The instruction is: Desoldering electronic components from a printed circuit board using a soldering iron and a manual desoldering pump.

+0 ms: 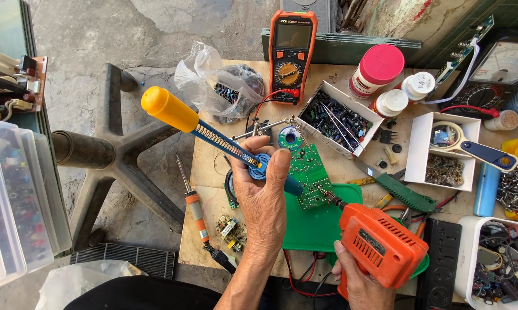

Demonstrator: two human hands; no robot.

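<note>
My left hand (pixel 264 198) is shut on a blue desoldering pump (pixel 224 143) with a yellow plunger knob; its tip points down at a green circuit board (pixel 306 175). My right hand (pixel 359 281) grips an orange soldering gun (pixel 382 244), and the gun's metal tip touches the board's lower right corner. The board is held tilted above a green mat (pixel 313 227) by a small clip stand (pixel 267 126).
An orange multimeter (pixel 290 54) stands at the back. A white box of capacitors (pixel 336 117), jars with white and pink lids, a magnifier (pixel 465 143), a bag of parts (pixel 221 83), an orange-handled screwdriver (pixel 195 209) and a power strip (pixel 440 261) crowd the wooden table.
</note>
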